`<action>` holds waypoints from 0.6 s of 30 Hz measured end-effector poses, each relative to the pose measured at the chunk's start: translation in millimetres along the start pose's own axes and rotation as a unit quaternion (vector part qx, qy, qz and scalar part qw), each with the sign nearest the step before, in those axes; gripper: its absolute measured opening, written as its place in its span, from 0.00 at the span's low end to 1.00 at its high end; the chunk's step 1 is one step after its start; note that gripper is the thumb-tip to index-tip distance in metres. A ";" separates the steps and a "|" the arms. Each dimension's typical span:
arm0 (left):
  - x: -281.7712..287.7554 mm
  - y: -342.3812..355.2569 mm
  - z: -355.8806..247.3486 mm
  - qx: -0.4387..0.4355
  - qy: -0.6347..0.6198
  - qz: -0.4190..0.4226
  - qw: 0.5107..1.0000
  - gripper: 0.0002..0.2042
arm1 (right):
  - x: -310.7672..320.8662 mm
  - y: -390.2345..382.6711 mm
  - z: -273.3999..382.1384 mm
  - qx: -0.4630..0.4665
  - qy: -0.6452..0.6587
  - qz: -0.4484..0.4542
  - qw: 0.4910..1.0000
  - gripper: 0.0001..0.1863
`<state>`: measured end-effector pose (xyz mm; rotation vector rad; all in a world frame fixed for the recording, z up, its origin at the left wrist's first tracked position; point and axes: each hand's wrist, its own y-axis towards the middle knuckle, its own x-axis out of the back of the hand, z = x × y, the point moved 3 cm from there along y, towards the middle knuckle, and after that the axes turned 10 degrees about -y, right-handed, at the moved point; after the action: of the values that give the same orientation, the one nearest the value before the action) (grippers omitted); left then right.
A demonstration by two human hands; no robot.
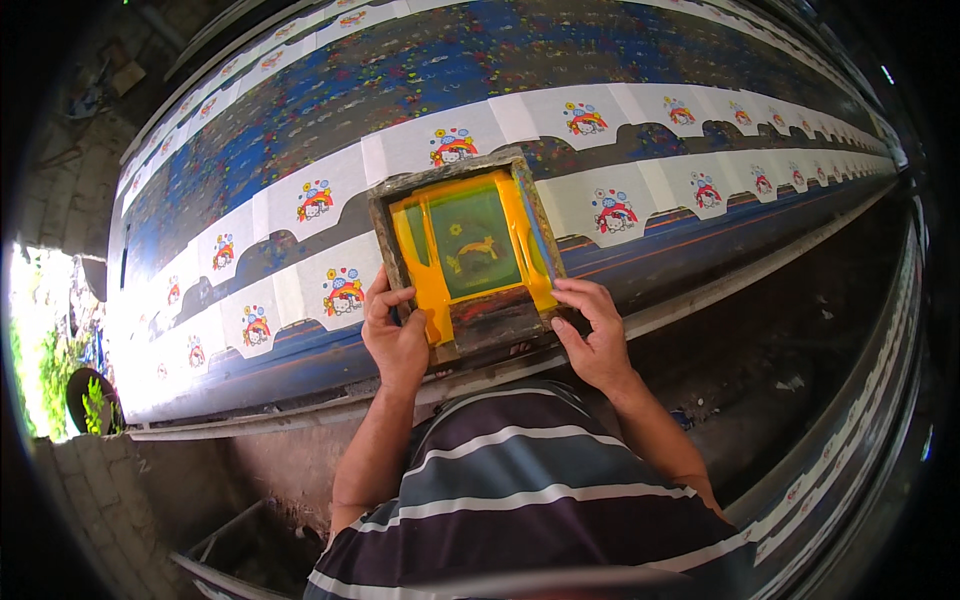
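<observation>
Worn wood meets both your grips: your left hand (395,338) curls fingers and thumb around the lower left corner of the printing frame (450,173), while your right hand (598,338) pinches its lower right side between thumb and fingers. Inside the frame, yellow ink (428,285) borders a green mesh panel (485,268). You have it over the near side of the long, dark worktable (640,257), between white printed pieces (345,292); whether it touches the surface cannot be told. Below your hands is your striped shirt (540,475).
</observation>
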<state>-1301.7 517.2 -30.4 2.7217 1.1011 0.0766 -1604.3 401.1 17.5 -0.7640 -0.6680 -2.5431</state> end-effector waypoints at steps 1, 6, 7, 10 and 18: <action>-4.2 -1.2 1.2 0.005 -0.008 -0.002 1.000 0.18 | 4.0 0.6 -4.0 0.001 0.008 0.003 1.000 0.20; -8.9 -0.5 6.3 0.041 -0.067 0.003 0.997 0.20 | 14.8 5.0 -14.7 0.017 0.026 0.020 0.999 0.19; -8.5 -0.9 7.3 0.047 -0.078 -0.001 0.996 0.20 | 15.9 6.0 -14.7 0.020 0.024 0.020 0.999 0.19; -7.5 -2.0 10.1 0.058 -0.123 0.005 0.991 0.21 | 17.4 8.7 -6.6 0.074 -0.019 0.006 0.997 0.20; -7.8 -2.3 17.9 0.061 -0.076 -0.007 0.995 0.18 | -11.6 20.9 40.8 0.227 -0.141 0.100 0.958 0.25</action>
<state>-1306.6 510.3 -48.2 2.7698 1.1160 -0.2035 -1568.7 409.2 47.5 -0.9739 -1.1520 -2.0042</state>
